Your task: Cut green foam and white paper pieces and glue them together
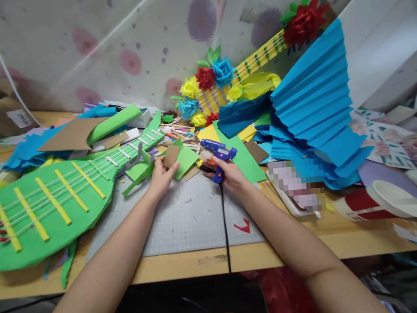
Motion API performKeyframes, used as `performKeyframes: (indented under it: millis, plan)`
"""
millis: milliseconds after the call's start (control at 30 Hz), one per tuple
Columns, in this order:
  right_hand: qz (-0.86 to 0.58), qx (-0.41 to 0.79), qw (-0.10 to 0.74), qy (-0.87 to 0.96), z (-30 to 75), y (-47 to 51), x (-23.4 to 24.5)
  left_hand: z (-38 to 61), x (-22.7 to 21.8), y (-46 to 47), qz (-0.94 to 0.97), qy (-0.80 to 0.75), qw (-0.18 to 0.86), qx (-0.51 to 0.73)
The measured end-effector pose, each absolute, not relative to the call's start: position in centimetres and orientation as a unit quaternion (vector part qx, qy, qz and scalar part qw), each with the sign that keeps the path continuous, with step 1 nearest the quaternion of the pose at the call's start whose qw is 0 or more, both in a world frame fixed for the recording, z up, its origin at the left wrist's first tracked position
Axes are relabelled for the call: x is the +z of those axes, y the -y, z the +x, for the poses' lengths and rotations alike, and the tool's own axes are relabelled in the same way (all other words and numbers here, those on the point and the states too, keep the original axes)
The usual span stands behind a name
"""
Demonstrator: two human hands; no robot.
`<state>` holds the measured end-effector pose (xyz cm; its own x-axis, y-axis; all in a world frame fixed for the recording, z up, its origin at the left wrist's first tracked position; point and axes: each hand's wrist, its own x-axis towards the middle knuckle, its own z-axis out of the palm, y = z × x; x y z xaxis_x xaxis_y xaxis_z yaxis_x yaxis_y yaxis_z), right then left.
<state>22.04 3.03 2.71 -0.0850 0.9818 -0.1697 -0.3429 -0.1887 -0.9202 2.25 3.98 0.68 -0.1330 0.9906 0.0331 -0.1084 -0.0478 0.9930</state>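
Note:
My left hand point(164, 176) is closed on a small piece of brown cardboard point(172, 156), pinched between thumb and fingers. Green paper point(187, 159) shows right beside that cardboard; whether the two are joined I cannot tell. In my right hand point(231, 175) is a blue hot glue gun point(217, 151), its nozzle end pointing left toward the cardboard. A black cord point(225, 228) runs from its handle down over the table edge. Beneath both hands lies a grey cutting mat point(185, 226). To the left rests a green paper lute point(52, 209) with yellow strips and white strings.
A yellow paper instrument with flowers point(210, 95) leans at the back wall. Pleated blue paper point(313, 103) stands right, near a phone-like object point(295, 188) and a red-and-white cup point(376, 201). A red scrap point(243, 226) lies on the mat. A cardboard box point(0, 111) sits far left.

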Motion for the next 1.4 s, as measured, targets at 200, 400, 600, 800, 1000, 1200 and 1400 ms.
performKeyframes:
  millis: [200, 400, 600, 800, 1000, 1200, 1400]
  plan:
    - [-0.477, 0.545, 0.570, 0.388, 23.6, -6.7, 2.8, 1.9, 0.4, -3.5, 0.563, -0.560, 0.326, 0.513]
    - [-0.494, 0.488, 0.518, 0.499, 24.0, -4.3, 4.0, 2.1, 1.5, -2.5, 0.649, -0.584, 0.225, 0.432]
    - [-0.524, 0.444, 0.360, 0.631, 22.9, -2.3, 3.3, 2.3, 1.8, -2.1, 0.643, -0.610, 0.253, 0.388]
    - [-0.563, 0.355, 0.311, 0.679, 22.8, -2.4, 2.9, 2.1, 1.1, -2.3, 0.675, -0.570, 0.253, 0.394]
    - [-0.560, 0.341, 0.290, 0.697, 23.0, -2.4, 3.0, 2.2, 0.9, -2.4, 0.681, -0.552, 0.272, 0.397]
    - [-0.534, 0.354, 0.293, 0.710, 22.7, -2.3, 3.0, 2.3, 0.9, -2.5, 0.677, -0.561, 0.271, 0.392]
    - [-0.518, 0.364, 0.284, 0.720, 23.0, -2.3, 2.9, 2.2, 1.2, -2.6, 0.676, -0.573, 0.260, 0.383]
